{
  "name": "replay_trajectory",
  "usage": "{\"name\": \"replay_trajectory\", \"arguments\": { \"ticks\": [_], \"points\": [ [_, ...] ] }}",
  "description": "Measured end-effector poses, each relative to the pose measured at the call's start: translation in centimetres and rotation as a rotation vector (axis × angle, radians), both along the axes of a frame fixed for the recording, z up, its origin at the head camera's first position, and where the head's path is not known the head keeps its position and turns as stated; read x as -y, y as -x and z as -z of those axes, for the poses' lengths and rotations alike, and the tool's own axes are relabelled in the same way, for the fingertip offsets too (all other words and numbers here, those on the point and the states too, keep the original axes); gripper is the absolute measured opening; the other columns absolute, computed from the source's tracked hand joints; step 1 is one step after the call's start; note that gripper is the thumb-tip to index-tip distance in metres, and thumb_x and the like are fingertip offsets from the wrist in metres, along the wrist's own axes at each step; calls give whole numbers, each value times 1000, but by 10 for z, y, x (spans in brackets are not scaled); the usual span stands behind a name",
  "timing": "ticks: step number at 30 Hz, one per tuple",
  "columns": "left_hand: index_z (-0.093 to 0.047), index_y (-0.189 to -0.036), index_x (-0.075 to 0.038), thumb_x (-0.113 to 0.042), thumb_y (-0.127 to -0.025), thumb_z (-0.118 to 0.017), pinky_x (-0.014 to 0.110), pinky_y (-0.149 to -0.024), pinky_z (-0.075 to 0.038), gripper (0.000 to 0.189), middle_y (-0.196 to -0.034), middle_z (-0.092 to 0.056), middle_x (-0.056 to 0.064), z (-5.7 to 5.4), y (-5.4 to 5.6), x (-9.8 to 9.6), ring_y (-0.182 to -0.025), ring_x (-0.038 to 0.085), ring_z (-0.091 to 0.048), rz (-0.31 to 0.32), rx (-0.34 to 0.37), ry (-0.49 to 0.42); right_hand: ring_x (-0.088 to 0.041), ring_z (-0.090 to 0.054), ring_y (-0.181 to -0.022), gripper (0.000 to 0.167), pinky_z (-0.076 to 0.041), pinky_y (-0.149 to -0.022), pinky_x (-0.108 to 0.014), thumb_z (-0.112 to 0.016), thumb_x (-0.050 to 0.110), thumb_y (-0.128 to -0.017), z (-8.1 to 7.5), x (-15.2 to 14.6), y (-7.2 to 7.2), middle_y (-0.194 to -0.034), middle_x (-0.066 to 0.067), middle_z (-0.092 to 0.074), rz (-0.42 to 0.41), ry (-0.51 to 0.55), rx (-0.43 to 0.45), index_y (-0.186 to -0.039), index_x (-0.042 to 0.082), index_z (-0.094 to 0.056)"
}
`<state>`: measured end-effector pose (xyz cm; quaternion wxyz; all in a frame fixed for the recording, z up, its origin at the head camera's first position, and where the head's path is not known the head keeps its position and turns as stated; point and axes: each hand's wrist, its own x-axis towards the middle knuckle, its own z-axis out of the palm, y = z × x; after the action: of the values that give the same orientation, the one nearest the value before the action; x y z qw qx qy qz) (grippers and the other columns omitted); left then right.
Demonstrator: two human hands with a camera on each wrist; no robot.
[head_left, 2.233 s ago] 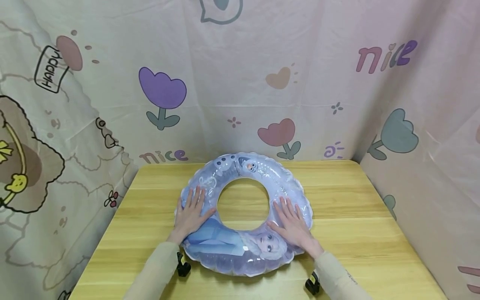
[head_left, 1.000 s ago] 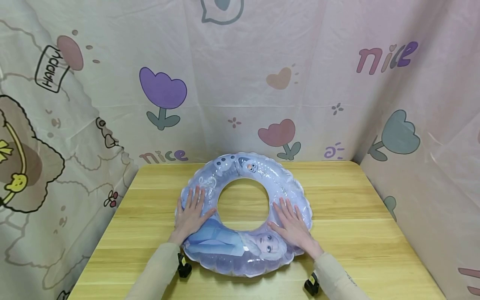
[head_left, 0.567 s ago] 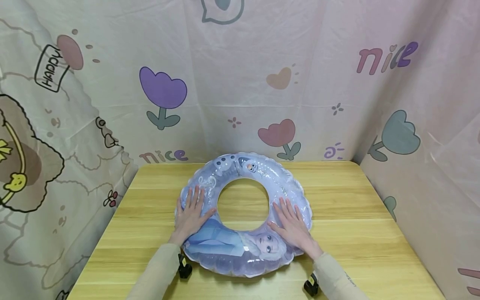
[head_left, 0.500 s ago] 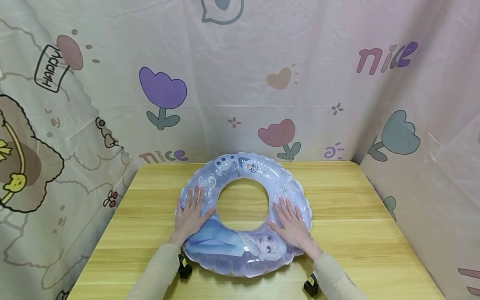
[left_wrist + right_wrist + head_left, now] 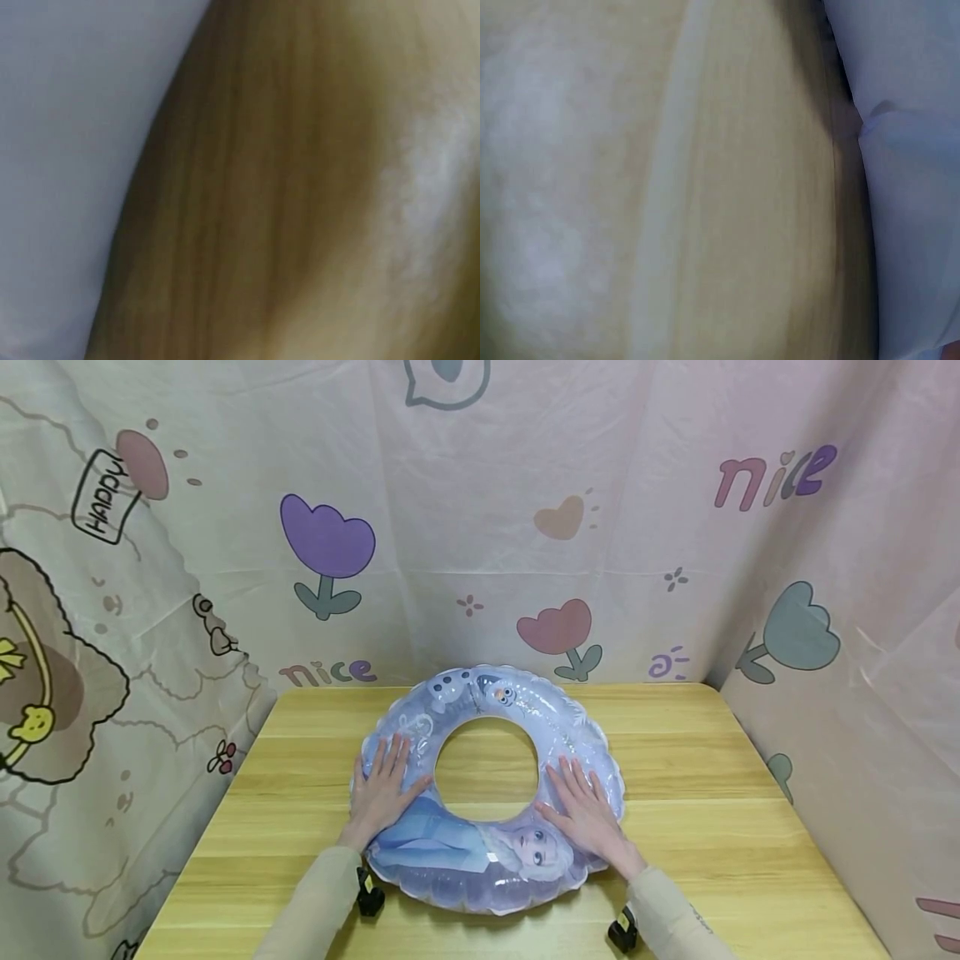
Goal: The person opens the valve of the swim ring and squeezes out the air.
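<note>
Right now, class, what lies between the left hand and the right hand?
In the head view, parts of the ring lie between the left hand and the right hand, with the table showing through the ring's hole.

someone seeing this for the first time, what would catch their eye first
Probably the big pale-blue inflatable ring lying on the wooden table, printed with a figure along its near side. Next, the two hands resting on it, the left hand on its left side and the right hand on its right. Behind, a purple tulip stands out on the pale cloth.
</note>
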<state>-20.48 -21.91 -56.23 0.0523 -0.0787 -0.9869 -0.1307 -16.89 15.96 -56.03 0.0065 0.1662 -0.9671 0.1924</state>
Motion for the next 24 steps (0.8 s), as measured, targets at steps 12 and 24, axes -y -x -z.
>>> {"name": "replay_trajectory", "arguments": {
  "ticks": [12, 24],
  "points": [
    [-4, -164, -19, -73, -96, -40, 67, -124, 1, 94, -173, 3, 3, 2, 0, 0, -160, 31, 3, -14, 17, 23, -36, -8, -158, 77, -3, -127, -61, -47, 57, -100, 2, 0, -1, -170, -14, -12, 0, 17, -12, -160, 14, -26],
    [-6, -164, -18, -71, -95, -42, 68, -123, 1, 94, -173, -1, 6, 9, -1, -1, -160, 34, -2, -12, -46, -4, -37, -9, -158, 76, -4, -127, -61, -47, 57, -100, 2, 1, -2, -170, -14, -12, -1, 6, -42, -160, 15, -26]
  ]
}}
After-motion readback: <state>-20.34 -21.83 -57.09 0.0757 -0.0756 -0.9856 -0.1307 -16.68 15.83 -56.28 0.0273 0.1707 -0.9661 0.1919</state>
